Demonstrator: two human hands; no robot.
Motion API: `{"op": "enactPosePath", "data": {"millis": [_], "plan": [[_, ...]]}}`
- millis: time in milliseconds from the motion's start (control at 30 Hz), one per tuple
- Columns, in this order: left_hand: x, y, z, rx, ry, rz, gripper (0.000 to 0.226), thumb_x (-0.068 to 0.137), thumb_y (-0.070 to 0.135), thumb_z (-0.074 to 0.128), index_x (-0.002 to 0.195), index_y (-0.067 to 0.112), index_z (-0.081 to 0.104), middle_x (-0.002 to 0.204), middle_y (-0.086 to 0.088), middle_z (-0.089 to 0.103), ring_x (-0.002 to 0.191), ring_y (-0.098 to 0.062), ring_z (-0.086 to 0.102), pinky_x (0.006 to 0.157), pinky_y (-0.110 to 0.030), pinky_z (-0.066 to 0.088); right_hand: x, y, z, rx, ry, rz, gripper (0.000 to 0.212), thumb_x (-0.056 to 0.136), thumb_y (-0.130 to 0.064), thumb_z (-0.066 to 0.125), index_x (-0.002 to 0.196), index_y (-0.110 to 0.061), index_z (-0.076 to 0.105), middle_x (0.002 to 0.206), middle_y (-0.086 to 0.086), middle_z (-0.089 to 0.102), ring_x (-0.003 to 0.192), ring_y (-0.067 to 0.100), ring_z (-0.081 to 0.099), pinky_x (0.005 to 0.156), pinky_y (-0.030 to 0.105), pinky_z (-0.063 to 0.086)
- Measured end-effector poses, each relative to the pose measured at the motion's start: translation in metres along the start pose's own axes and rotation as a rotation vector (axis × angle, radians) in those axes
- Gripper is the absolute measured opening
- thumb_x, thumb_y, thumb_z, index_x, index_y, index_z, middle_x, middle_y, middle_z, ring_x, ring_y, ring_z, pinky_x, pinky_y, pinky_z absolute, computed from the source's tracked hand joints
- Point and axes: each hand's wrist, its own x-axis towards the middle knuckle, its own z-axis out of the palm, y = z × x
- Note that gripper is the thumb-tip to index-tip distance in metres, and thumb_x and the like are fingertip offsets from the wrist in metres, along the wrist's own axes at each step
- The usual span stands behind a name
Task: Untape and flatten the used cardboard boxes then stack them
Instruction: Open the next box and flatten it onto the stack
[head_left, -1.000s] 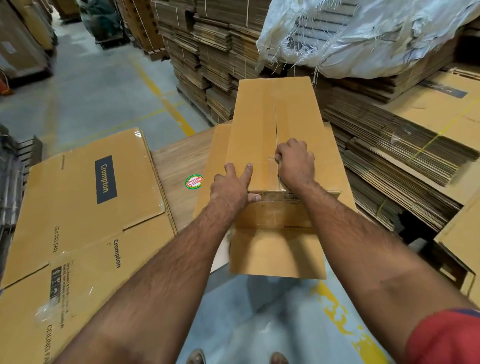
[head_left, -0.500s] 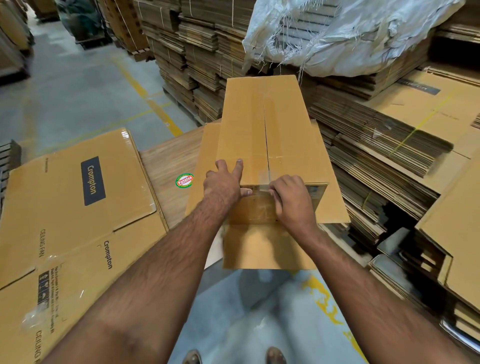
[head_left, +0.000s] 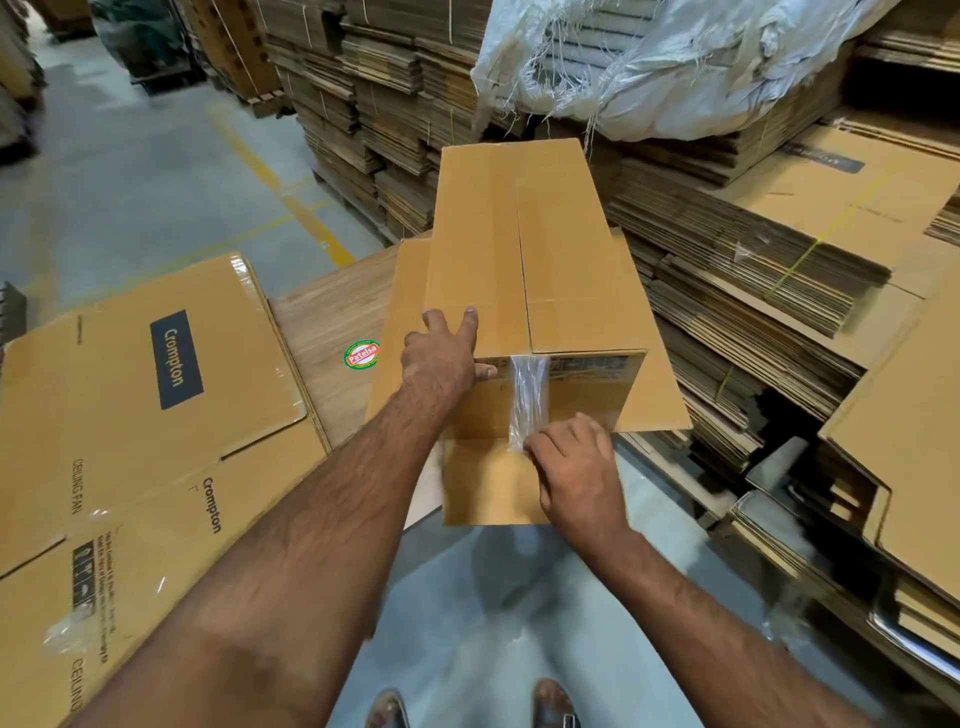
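A long plain cardboard box (head_left: 524, 249) lies lengthwise on a wooden table (head_left: 332, 317), its near end toward the person and resting over a flattened sheet of cardboard (head_left: 654, 395) that juts out on either side. The left hand (head_left: 441, 358) presses on the box's top near corner, fingers (head_left: 470, 322) spread flat across the top panel and the thumb hooked over the near edge. The right hand (head_left: 576, 467) is lower, at the near end face, its fingers curled and pinching the free end of a strip of clear tape (head_left: 527, 400); the strip runs taut from the top seam down the end face to that pinch, and seems already lifted off the cardboard, though glare makes this hard to judge. A round red-and-green sticker (head_left: 362, 355) sits on the table just left of the box. Flattened Crompton cartons (head_left: 145, 405) lie to the left, and stacks of flattened boxes (head_left: 753, 291) rise to the right and behind, under a white woven sack (head_left: 665, 57).
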Motion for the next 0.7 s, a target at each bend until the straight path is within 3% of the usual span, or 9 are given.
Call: {"op": "enactPosePath", "data": {"millis": [167, 267, 367, 533, 633, 700], "plan": [[0.002, -0.003, -0.002, -0.024, -0.053, 0.013, 0.095, 0.083, 0.073, 0.049, 0.155, 0.034, 0.0, 0.152, -0.02, 0.014, 0.123, -0.044, 0.043, 0.093, -0.049, 0.048, -0.031, 0.002, 0.008, -0.011, 0.006, 0.04, 0.02, 0.073, 0.0, 0.072, 0.087, -0.013, 0.067, 0.085, 0.004, 0.061, 0.079, 0.027, 0.047, 0.08, 0.039, 0.039], [0.001, -0.002, -0.006, -0.071, -0.104, 0.002, 0.109, 0.071, 0.087, 0.044, 0.154, 0.034, -0.004, 0.156, -0.021, 0.006, 0.128, -0.047, 0.038, 0.097, -0.051, 0.045, -0.032, 0.003, 0.014, -0.041, -0.015, 0.021, 0.02, 0.074, -0.004, 0.076, 0.09, -0.013, 0.07, 0.091, 0.004, 0.064, 0.081, 0.029, 0.052, 0.081, 0.039, 0.038], [-0.008, 0.014, 0.004, -0.166, -0.056, -0.097, 0.114, 0.067, 0.088, 0.049, 0.154, 0.035, -0.004, 0.159, -0.018, -0.006, 0.133, -0.046, 0.029, 0.093, -0.053, 0.046, -0.044, 0.001, 0.023, -0.044, -0.043, 0.03, 0.026, 0.077, -0.008, 0.078, 0.102, -0.01, 0.07, 0.108, 0.007, 0.063, 0.091, 0.031, 0.055, 0.085, 0.042, 0.041], [-0.011, 0.025, 0.015, -0.255, 0.075, -0.164, 0.107, 0.07, 0.082, 0.053, 0.154, 0.038, 0.003, 0.16, -0.016, -0.003, 0.132, -0.045, 0.028, 0.083, -0.05, 0.051, -0.08, 0.0, 0.044, -0.2, -0.31, 0.031, 0.051, 0.08, -0.017, 0.072, 0.128, -0.005, 0.059, 0.146, 0.017, 0.046, 0.12, 0.034, 0.046, 0.095, 0.047, 0.042], [-0.009, 0.022, 0.018, -0.204, 0.118, -0.155, 0.107, 0.068, 0.084, 0.051, 0.153, 0.037, 0.007, 0.159, -0.017, 0.002, 0.129, -0.045, 0.032, 0.078, -0.047, 0.051, -0.098, 0.004, 0.048, -0.197, -0.442, 0.009, 0.053, 0.08, -0.018, 0.069, 0.13, -0.008, 0.056, 0.151, 0.016, 0.04, 0.126, 0.034, 0.046, 0.095, 0.047, 0.044], [-0.009, 0.021, 0.022, -0.159, 0.154, -0.147, 0.107, 0.067, 0.085, 0.048, 0.153, 0.036, 0.007, 0.159, -0.018, 0.005, 0.127, -0.045, 0.035, 0.076, -0.044, 0.052, -0.103, 0.012, 0.047, -0.144, -0.422, 0.048, 0.047, 0.084, -0.018, 0.063, 0.13, -0.009, 0.056, 0.147, 0.016, 0.044, 0.124, 0.035, 0.048, 0.092, 0.047, 0.047]]}}
